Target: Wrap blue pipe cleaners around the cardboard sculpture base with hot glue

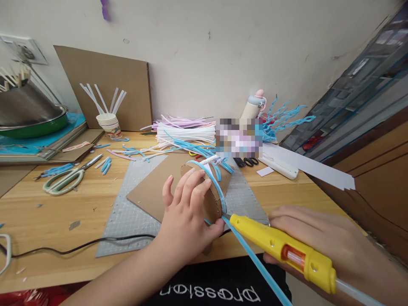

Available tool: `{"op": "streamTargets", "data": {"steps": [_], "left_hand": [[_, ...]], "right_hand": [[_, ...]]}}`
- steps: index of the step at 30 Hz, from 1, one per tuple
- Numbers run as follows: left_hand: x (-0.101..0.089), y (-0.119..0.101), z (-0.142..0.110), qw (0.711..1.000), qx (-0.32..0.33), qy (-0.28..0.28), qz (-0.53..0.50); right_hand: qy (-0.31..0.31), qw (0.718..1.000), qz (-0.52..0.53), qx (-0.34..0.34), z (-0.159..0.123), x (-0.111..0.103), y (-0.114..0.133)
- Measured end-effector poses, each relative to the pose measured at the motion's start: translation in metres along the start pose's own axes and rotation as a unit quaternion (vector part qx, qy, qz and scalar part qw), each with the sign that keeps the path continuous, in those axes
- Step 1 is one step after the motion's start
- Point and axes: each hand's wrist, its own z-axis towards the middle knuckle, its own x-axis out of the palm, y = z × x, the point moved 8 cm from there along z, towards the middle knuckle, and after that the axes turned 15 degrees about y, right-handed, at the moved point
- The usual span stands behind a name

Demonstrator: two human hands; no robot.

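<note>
Brown cardboard with a round, flat base [213, 204] is held tilted by the left hand [188, 208] above a grey gridded cutting mat [119, 221], near the front edge of the desk [91, 212]. The fingers of the left hand are spread and partly bent over the cardboard, with the little finger raised and the thumb pressed by the lower rim. Around the rim a fuzzy light-blue strip [219, 191] is wrapped, and a long light-blue length [255, 255] is stretched from its lower side past the desk's front edge.

A yellow plastic glue gun [270, 242] is gripped by the right hand [315, 238], whose fingers are closed around it, though mostly hidden. Its nozzle is held at the lower rim, beside the left thumb; whether the two touch cannot be told.

Beneath the held cardboard, a flat brown cardboard sheet [146, 193] is laid on the mat. Toward the desk's left edge, scissors with pale green handles [81, 172] are set down near short light-blue pieces [106, 165]. By the back edge, white strips [100, 97] are stood in a printed paper cup [110, 127], and white fuzzy stems [186, 132] are piled to its right.
</note>
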Motion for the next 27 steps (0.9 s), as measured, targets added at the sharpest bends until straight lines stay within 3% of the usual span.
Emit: {"op": "streamTargets", "data": {"steps": [3,8,17,27], "left_hand": [[0.000,0.000,0.000,1.000,-0.004,0.005,0.001],[0.000,0.001,0.001,1.000,-0.003,0.005,0.006],[0.000,0.003,0.002,1.000,-0.013,0.008,-0.004],[0.000,0.003,0.002,1.000,-0.009,0.010,-0.001]], "right_hand": [[-0.011,1.000,0.014,-0.009,-0.001,-0.002,0.000],[0.037,0.999,0.038,-0.002,0.001,0.007,-0.004],[-0.016,1.000,-0.010,-0.006,0.001,0.001,0.002],[0.002,1.000,-0.011,-0.006,-0.002,0.008,-0.001]]}}
